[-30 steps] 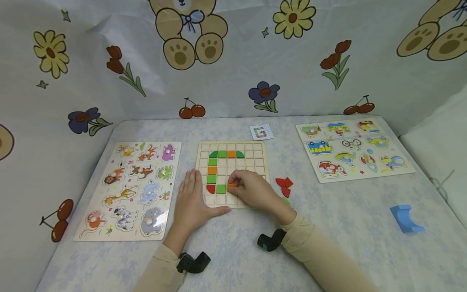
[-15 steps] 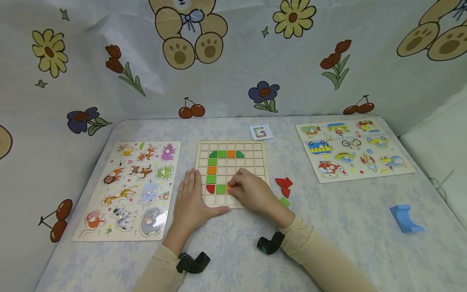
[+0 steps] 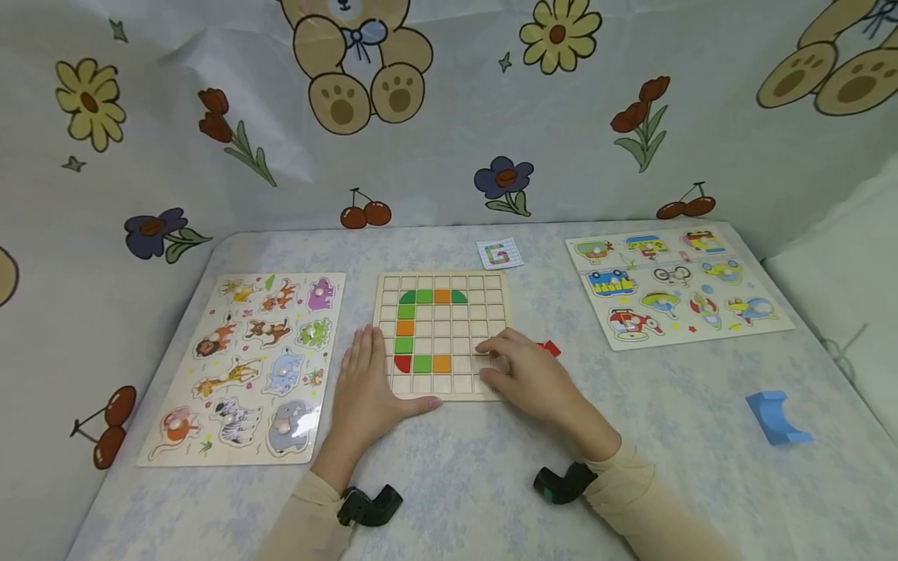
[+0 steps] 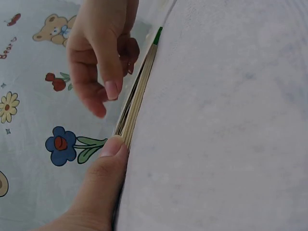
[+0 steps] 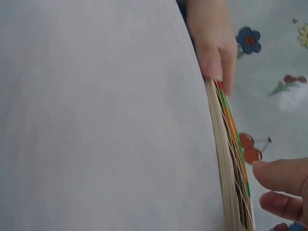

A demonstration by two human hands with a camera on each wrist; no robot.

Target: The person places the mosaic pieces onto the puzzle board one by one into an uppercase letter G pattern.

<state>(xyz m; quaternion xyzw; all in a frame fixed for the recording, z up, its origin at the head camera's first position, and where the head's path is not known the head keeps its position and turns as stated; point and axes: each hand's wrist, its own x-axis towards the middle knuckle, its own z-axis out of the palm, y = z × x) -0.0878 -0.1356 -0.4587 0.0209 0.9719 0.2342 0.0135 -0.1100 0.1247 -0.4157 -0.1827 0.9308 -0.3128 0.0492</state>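
A wooden grid board [image 3: 450, 332] lies in the middle of the table. Green, orange and red tiles sit in its cells along the top, left side and lower row, with an orange tile [image 3: 442, 364] at the lower row's right end. My left hand [image 3: 370, 397] rests against the board's left edge, fingers straight, its thumb along the front edge. Over the board's right edge hovers my right hand [image 3: 543, 383], thumb and forefinger apart and nothing between them. Red pieces [image 3: 551, 348] lie just beyond it, partly hidden. In the left wrist view, a green piece [image 4: 159, 35] shows past the board.
Left of the board lies an animal puzzle [image 3: 270, 366]; a vehicle puzzle [image 3: 677, 288] lies at the right rear. Behind the board is a small card [image 3: 500, 254] with a coloured G-like pattern. A blue curved block [image 3: 777, 418] stands on the right.
My right hand has let go of the orange tile, which now lies flat in the lower row. It has moved right to the board's edge. The left hand has stayed put.
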